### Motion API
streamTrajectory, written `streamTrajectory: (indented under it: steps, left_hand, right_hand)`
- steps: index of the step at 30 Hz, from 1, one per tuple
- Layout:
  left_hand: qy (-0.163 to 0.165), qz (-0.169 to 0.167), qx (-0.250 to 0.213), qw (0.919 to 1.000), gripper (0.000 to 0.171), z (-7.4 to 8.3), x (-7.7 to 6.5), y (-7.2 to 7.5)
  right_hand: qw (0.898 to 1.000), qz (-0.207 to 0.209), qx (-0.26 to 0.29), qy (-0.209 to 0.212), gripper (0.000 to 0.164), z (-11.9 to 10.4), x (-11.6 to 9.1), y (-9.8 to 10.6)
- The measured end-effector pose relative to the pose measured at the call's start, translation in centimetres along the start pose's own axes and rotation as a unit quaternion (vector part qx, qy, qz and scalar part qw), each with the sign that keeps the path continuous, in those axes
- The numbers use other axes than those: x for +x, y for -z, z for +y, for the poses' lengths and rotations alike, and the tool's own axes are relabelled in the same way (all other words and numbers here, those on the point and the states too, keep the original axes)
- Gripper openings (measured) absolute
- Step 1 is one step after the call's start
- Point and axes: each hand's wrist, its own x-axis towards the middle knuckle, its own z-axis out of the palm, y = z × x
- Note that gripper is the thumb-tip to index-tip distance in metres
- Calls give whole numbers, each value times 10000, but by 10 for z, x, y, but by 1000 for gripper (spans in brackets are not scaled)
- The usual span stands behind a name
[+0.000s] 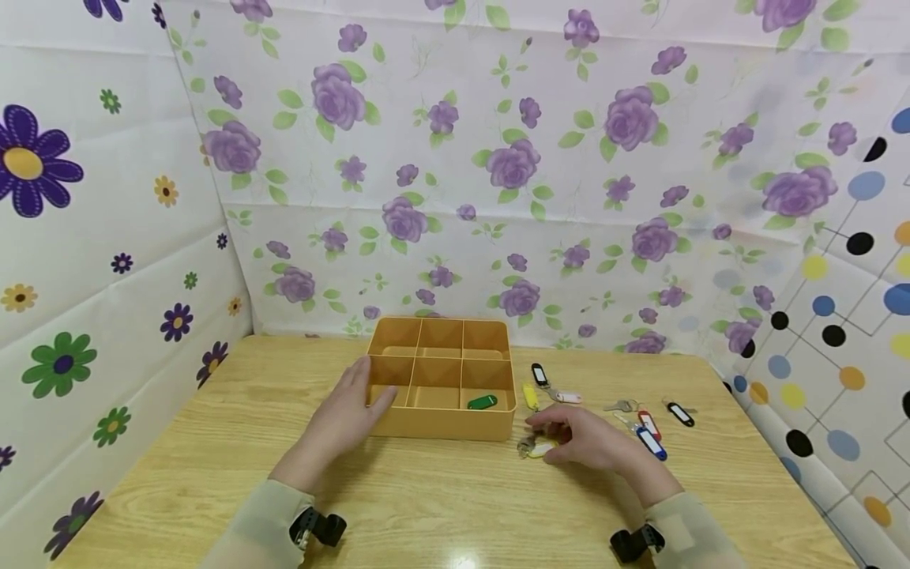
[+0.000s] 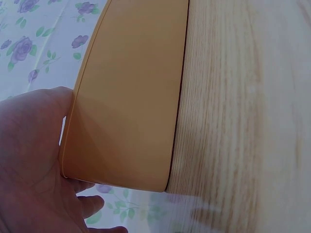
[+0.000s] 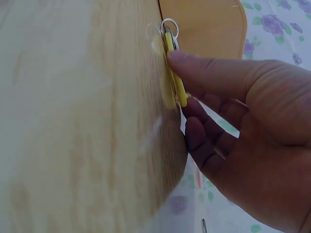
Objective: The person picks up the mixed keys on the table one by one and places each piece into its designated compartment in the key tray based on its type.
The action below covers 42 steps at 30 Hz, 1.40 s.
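Note:
In the head view, a tan divided organizer box (image 1: pixel 441 424) stands at the middle of the table, with a green key tag (image 1: pixel 483 402) in its front right compartment. My left hand (image 1: pixel 348 411) holds the box's left front corner, thumb over the rim and fingers along the left side. To the right of the box, my right hand (image 1: pixel 583 438) has its thumb and fingers at a yellow key tag (image 1: pixel 543 449) with metal keys (image 1: pixel 526 446). The right wrist view shows the thumb pressed on that tag, which is tilted on edge close to the tabletop; the index fingertip is hidden.
Beyond the right hand lie another yellow tag (image 1: pixel 530 397), a black tag (image 1: pixel 539 374) and a pale tag (image 1: pixel 568 397). Farther right are a loose-looking key (image 1: pixel 622 405), a red tag (image 1: pixel 649 425), a blue tag (image 1: pixel 651 443) and a black tag (image 1: pixel 680 414). Floral sheets surround the table (image 1: pixel 441 506).

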Motion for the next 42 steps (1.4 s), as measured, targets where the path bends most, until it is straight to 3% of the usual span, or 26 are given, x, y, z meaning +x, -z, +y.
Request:
streamTrajectory:
  steps: [14, 25, 42]
  left_hand:
    - [5, 11, -49, 10000, 98, -2, 3, -3]
    - [13, -21, -64, 10000, 101, -3, 5, -4]
    - [0, 50, -35, 10000, 99, -3, 2, -2]
  right_hand:
    - [9994, 256, -224, -51, 47, 0, -2, 1]
    - [9956, 528, -625, -455, 25, -1, -3, 0]
    - [9946, 599, -739, -418, 10, -1, -7, -2]
